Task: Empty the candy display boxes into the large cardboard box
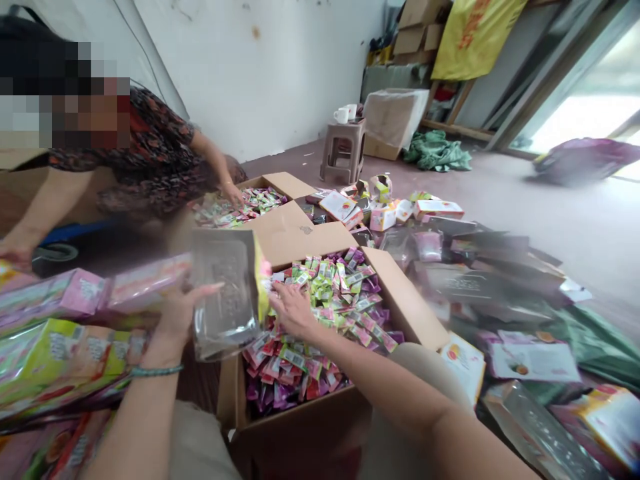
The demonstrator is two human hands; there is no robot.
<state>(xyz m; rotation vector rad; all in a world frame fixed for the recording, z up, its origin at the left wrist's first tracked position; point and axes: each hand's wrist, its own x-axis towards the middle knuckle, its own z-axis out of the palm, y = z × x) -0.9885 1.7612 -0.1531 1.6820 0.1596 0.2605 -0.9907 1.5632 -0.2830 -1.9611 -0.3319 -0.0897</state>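
My left hand [175, 312] grips a packaging box [223, 293] with a clear plastic tray face and a yellow-green printed side, its thumb lying across the plastic. The box is tilted over the left edge of an open carton [407, 303]. Small pink, green and purple sachets [345, 287] fill that carton. At the box's printed right edge is my right hand [295, 310], fingers stretched out above the sachets; whether the fingertips touch the box is unclear.
Packed printed boxes [75, 347] are stacked at left. Across from me a person [165, 147] reaches into a second carton of sachets [260, 203]. Emptied boxes and plastic trays [460, 280] litter the floor at right. A stool [344, 150] with cups stands farther back.
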